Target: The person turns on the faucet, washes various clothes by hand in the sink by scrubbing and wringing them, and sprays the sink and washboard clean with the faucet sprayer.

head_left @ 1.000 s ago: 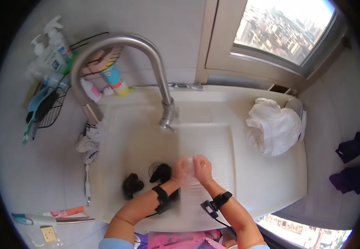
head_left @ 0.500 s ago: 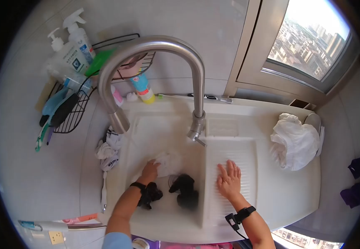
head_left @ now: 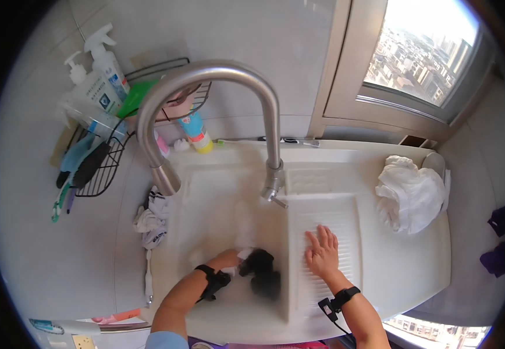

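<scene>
My left hand [head_left: 227, 260] is down in the basin of the white sink [head_left: 223, 323], closed around a white cloth [head_left: 244, 253] that shows on both sides of it; the fingers are partly hidden. Just right of it, a dark bunched cloth [head_left: 258, 263] lies in cloudy water, with part of it sunk [head_left: 266, 285]. A pale streak of white fabric or foam trails above the hand. My right hand [head_left: 322, 253] rests flat with fingers spread on the ridged washboard [head_left: 345, 232], holding nothing. Both wrists wear black bands.
A tall metal faucet [head_left: 217, 67] arches over the basin. Black-and-white socks [head_left: 155, 218] lie on the left rim, and a bundled white cloth [head_left: 409, 192] sits at right. A wire rack [head_left: 107, 174] with bottles and brushes hangs at left. Toothbrushes [head_left: 290, 141] line the back ledge.
My left hand has moved right and toward me, bringing white cloth close to the dark cloth. My right hand stays on the washboard. The view has shifted slightly.
</scene>
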`<state>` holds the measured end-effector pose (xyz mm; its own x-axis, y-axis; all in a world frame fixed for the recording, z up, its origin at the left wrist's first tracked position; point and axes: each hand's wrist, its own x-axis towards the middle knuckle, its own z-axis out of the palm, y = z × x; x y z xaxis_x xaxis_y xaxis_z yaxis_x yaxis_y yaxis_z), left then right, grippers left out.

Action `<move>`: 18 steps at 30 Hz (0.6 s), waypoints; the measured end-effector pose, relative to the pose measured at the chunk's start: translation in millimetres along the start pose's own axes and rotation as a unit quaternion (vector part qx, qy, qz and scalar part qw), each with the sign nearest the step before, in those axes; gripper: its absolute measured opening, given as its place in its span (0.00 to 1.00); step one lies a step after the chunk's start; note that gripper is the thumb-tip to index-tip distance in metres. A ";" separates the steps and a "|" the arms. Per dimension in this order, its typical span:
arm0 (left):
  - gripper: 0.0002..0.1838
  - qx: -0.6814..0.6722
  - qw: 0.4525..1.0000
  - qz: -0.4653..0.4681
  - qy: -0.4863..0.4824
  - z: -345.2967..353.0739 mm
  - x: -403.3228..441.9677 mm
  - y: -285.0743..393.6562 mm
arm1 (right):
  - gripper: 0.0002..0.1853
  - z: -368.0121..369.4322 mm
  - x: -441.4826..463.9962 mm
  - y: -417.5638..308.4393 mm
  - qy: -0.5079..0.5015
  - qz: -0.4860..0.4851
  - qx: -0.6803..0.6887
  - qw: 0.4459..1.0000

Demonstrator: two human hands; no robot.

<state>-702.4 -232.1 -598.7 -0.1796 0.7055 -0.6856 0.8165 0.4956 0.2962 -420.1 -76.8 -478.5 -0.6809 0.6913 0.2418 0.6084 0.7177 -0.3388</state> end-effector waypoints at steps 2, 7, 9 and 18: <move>0.18 -0.168 0.985 0.030 0.010 -24.7 -26.5 4.6 | 0.24 0.2 -3.2 3.7 0.003 0.004 0.004 1.000; 0.15 -0.491 0.860 0.127 0.066 -132.6 -145.7 55.4 | 0.26 16.5 7.7 -17.5 -0.141 -0.022 0.200 0.969; 0.15 -0.497 0.851 0.148 0.079 -152.5 -176.5 64.5 | 0.26 27.0 14.3 -59.5 -0.136 -0.042 0.309 0.940; 0.21 -0.519 0.824 0.160 0.162 -154.5 -261.9 66.0 | 0.14 58.0 35.6 -114.6 -0.325 0.182 0.595 0.712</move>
<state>-686.3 -305.9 -296.8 -0.3209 0.8992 -0.2975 -0.0286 0.3047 0.9520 -537.7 -139.3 -483.8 -0.8470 0.3511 -0.3992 0.2790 -0.3455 -0.8960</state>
